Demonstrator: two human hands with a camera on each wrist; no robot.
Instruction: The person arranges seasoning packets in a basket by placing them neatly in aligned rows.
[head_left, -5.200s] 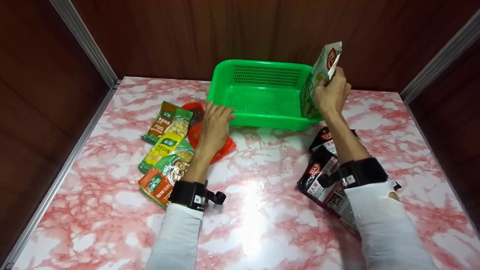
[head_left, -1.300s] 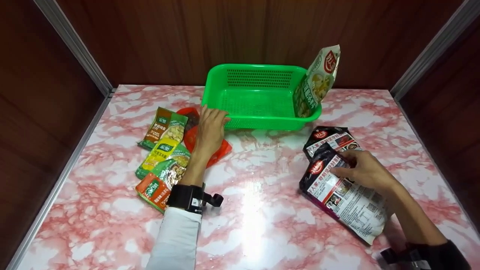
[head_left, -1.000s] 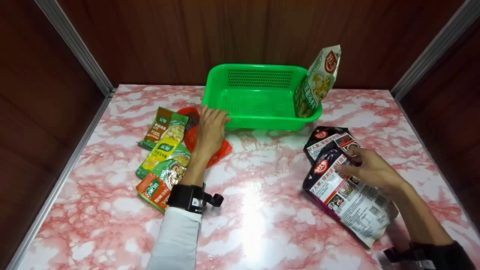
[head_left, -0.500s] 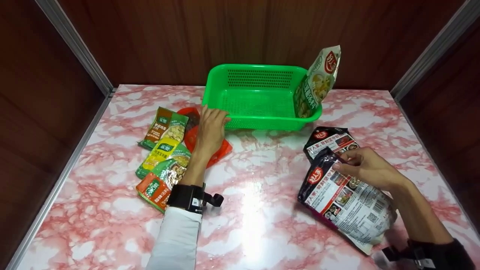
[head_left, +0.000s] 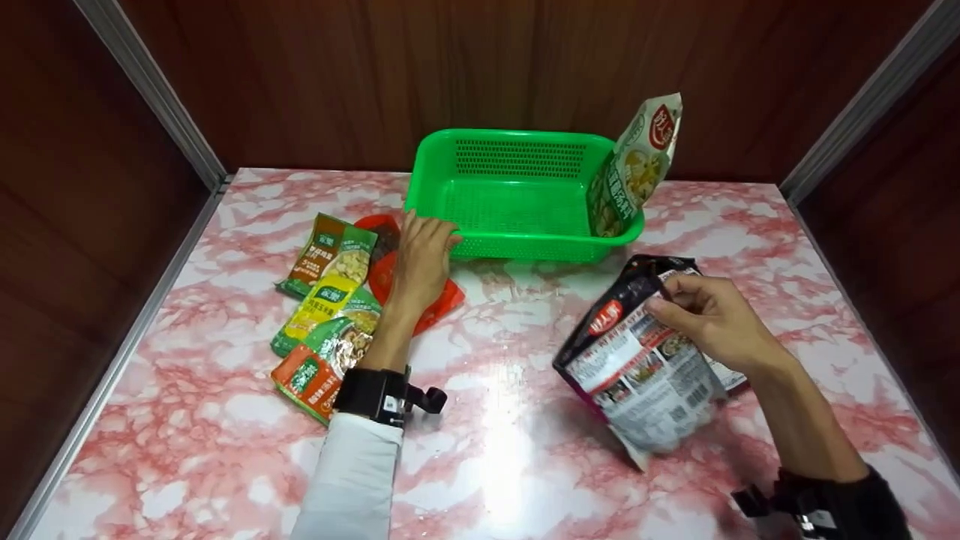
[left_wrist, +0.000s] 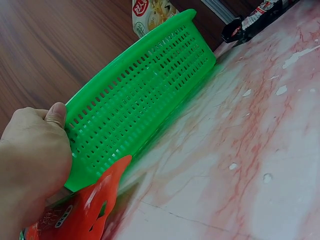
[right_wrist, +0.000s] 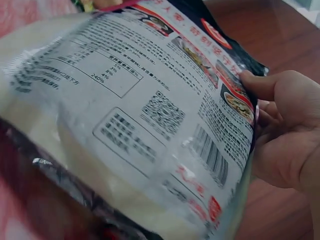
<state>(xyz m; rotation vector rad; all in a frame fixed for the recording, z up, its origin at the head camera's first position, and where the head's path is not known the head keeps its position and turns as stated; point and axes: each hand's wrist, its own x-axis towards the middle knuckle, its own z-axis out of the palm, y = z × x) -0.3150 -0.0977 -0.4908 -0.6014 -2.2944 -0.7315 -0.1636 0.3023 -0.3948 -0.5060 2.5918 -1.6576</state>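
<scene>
A black-and-white printed food pouch (head_left: 645, 375) hangs tilted from my right hand (head_left: 716, 319), pinched by its upper right edge between thumb and fingers. Its printed back, with barcode and QR code, fills much of the right wrist view. My left hand (head_left: 424, 259) grips the near left corner of a green plastic basket (head_left: 525, 246); its thumb (left_wrist: 57, 112) shows at the rim in the left wrist view. Inside the basket's right end a white-and-green pouch (head_left: 634, 169) leans upright, its top above the rim. Another black pouch (head_left: 660, 264) lies on the table, partly hidden behind the held one.
Left of the basket lie several small seasoning packets: a brown-green one (head_left: 330, 255), a yellow one (head_left: 322, 311) and an orange-green one (head_left: 315, 375). Red packets (head_left: 439, 304) lie partly under my left forearm. Dark wood-grain panels (head_left: 525, 60) enclose the marbled table (head_left: 495, 450).
My right hand let go of the white-and-green pouch in the basket, took hold of the upper black pouch, and has lifted and moved it leftward. The left hand stays at the basket corner.
</scene>
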